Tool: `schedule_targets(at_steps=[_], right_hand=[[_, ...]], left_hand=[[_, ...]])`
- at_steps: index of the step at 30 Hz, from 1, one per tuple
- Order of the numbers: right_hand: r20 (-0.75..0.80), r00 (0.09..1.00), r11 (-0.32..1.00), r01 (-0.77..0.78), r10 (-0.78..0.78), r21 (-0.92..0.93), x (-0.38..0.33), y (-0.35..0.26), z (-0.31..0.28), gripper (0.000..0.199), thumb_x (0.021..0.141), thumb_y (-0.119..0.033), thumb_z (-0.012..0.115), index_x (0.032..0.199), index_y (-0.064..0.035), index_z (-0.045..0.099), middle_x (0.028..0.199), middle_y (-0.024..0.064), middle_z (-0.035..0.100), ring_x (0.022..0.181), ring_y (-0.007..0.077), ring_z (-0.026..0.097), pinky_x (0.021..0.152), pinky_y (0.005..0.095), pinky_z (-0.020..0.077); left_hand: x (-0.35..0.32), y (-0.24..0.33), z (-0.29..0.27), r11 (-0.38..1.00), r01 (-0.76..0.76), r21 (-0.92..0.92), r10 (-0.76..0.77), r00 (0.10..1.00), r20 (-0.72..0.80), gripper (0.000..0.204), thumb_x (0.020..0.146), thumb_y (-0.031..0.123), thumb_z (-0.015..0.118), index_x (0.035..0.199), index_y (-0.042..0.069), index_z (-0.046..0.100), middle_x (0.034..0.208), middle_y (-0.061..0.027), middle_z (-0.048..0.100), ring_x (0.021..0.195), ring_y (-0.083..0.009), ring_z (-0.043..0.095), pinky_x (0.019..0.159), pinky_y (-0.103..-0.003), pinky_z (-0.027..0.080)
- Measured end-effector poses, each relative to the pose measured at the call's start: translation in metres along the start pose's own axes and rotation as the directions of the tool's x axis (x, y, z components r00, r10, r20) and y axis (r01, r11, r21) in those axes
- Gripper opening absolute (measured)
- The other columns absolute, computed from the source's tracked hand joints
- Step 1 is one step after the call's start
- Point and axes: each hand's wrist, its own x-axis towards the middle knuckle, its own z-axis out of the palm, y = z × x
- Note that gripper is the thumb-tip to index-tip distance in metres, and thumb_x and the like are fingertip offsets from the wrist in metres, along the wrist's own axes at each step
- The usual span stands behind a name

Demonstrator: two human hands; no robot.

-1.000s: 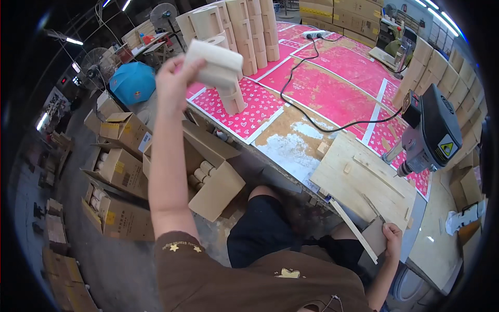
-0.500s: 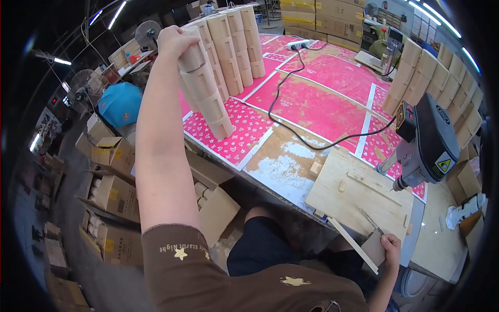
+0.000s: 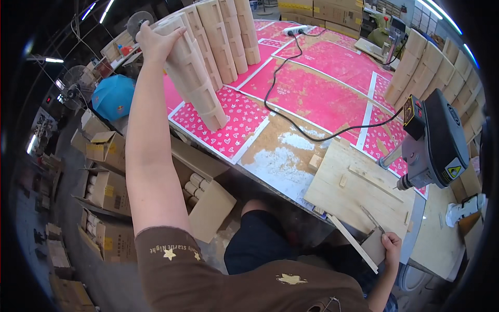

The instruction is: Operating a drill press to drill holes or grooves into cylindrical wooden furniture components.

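My left hand (image 3: 157, 42) is at the top of a leaning column of pale, curved wooden blocks (image 3: 195, 83), its thumb and fingers spread around the top block. The column stands at the near left of the pink-covered table, and more columns of blocks (image 3: 212, 31) are just behind it. Low on the right, my right hand (image 3: 392, 246) is closed around the end of a thin, pointed rod-like tool (image 3: 372, 218). That hand is beside a small brownish plate (image 3: 373, 246) and a wooden strip (image 3: 353, 243) at the edge of a wooden board (image 3: 358, 190).
A drill press (image 3: 434, 140) stands over the board's right side. Its black cable (image 3: 270, 88) crosses the pink tabletop (image 3: 317, 93) to a power strip (image 3: 298, 30). More stacked blocks (image 3: 436, 73) are at the far right. Open cartons (image 3: 208, 213) with cylindrical wooden pieces sit below left.
My left hand has shifted left and toward me at the column's top, with thumb and fingers wider apart. The view has turned slightly. My right hand stays where it was.
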Motion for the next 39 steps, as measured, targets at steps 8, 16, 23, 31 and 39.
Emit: schedule_targets(at_steps=[8,16,23,31,39], right_hand=[[0.012,1.0,1.0,-0.006,0.006,0.026,0.0,-0.003,0.003,0.01,0.078,-0.011,0.064,0.078,-0.0013,0.061,0.066,-0.0045,0.053,0.062,0.0045,0.043,0.058,0.0192,0.0331],[-0.007,0.999,0.999,-0.038,0.038,0.021,-0.001,0.0,0.002,0.011,0.077,-0.011,0.065,0.076,-0.0018,0.06,0.065,-0.0046,0.052,0.06,0.0042,0.042,0.056,0.0185,0.0327],[-0.017,1.0,0.999,0.002,-0.002,0.046,0.0,0.005,-0.001,0.013,0.076,-0.013,0.066,0.077,-0.0015,0.061,0.066,-0.0041,0.054,0.061,0.0045,0.044,0.057,0.0189,0.034],[-0.026,0.999,1.0,-0.019,0.019,0.004,-0.003,-0.005,0.009,0.015,0.073,-0.016,0.069,0.076,-0.0025,0.062,0.065,-0.0046,0.054,0.059,0.0037,0.044,0.054,0.0193,0.0342],[-0.078,0.996,0.989,0.028,-0.04,-0.148,-0.01,-0.006,0.0,0.018,0.072,-0.019,0.069,0.076,-0.0015,0.064,0.065,-0.0029,0.056,0.061,0.0061,0.048,0.055,0.0226,0.0384]], left_hand=[[-0.135,-0.039,0.044,0.914,0.343,-0.216,-0.337,0.939,0.066,0.114,0.045,0.028,0.086,0.131,-0.006,0.019,0.132,-0.0245,0.029,0.125,-0.0338,0.029,0.104,-0.041,0.027],[-0.225,-0.111,0.121,0.786,0.43,-0.444,-0.358,0.902,0.24,0.073,0.051,0.007,0.081,0.112,-0.003,0.042,0.107,-0.0151,0.056,0.096,-0.0249,0.058,0.08,-0.034,0.05],[-0.225,-0.111,0.124,0.818,0.341,-0.464,-0.278,0.94,0.199,0.069,0.05,0.008,0.082,0.109,-0.003,0.046,0.103,-0.0141,0.057,0.092,-0.0258,0.059,0.078,-0.034,0.049],[-0.224,-0.108,0.109,0.824,0.485,-0.294,-0.445,0.874,0.194,0.084,0.049,0.021,0.084,0.114,-0.007,0.039,0.108,-0.0182,0.054,0.099,-0.0266,0.055,0.085,-0.034,0.045],[-0.225,-0.114,0.132,0.877,0.293,-0.381,-0.208,0.946,0.248,0.081,0.053,0.019,0.083,0.117,-0.008,0.041,0.114,-0.0184,0.052,0.102,-0.0281,0.053,0.088,-0.036,0.043]])
